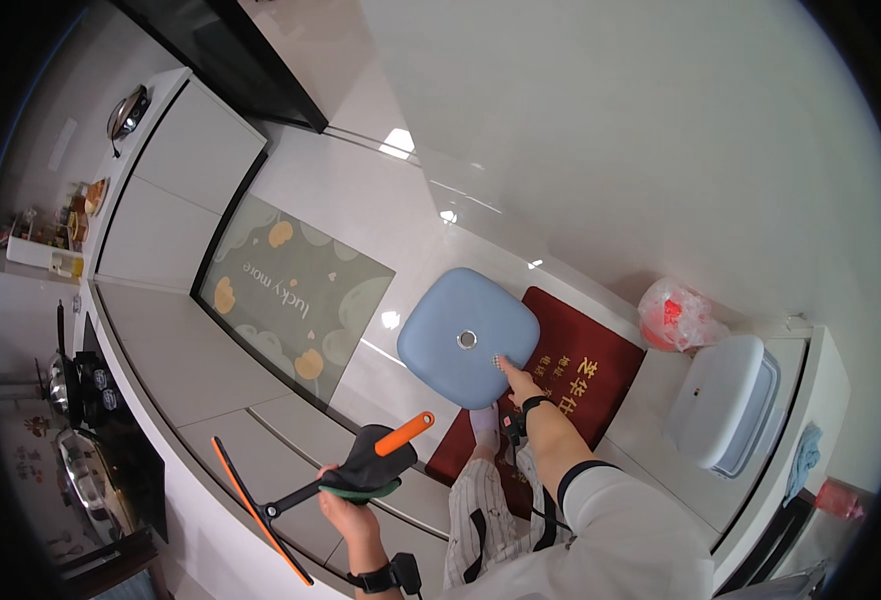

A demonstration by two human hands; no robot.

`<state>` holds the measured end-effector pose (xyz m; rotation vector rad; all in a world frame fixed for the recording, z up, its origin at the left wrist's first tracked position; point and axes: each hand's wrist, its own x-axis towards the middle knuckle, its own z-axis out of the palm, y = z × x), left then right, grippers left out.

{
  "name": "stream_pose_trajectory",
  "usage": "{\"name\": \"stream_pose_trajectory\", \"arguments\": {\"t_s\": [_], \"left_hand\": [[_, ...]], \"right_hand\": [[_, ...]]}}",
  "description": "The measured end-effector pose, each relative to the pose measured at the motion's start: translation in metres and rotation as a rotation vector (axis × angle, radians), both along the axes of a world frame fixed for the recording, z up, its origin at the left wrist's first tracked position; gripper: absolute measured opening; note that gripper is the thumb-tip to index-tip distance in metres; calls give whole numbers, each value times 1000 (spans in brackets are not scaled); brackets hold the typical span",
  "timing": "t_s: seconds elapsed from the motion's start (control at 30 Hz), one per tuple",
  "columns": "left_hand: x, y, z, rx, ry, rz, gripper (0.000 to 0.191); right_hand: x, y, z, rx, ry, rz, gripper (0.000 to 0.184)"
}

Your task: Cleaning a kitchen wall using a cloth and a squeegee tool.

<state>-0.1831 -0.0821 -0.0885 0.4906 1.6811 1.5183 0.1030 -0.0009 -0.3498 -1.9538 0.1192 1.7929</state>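
My left hand (349, 514) is closed around a squeegee (298, 498) with a black stem and a long, orange-edged blade. Bunched at the same hand is a dark grey piece (369, 461) with a green underside and an orange handle (404, 433); how these parts join is hidden. On the floor before me stands a blue, rounded-square stool (448, 307) with a round metal-rimmed hole in its top. The fingertips of my right hand (521, 384) touch the stool's top near its near edge, at a small checkered patch (497, 362). Whether they pinch anything cannot be made out.
A red mat (590, 360) with writing lies under my feet, and a green patterned mat (298, 292) farther left. Cabinets with a hob (125, 420) line the left. At right are a plastic bag (677, 315) and a pale lidded bin (722, 405) below a counter (823, 405).
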Motion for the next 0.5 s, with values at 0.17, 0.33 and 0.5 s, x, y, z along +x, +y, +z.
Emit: {"name": "stream_pose_trajectory", "arguments": {"t_s": [0.17,0.33,0.5], "left_hand": [[-12,-18,-11,-37,47,25,25],[-2,-8,-14,-48,-26,-27,24],[5,2,-14,-71,-13,-94,27]], "right_hand": [[8,-6,-29,125,174,-114,87],[26,-15,-70,242,363,-259,75],[15,6,0,313,216,-138,72]]}}
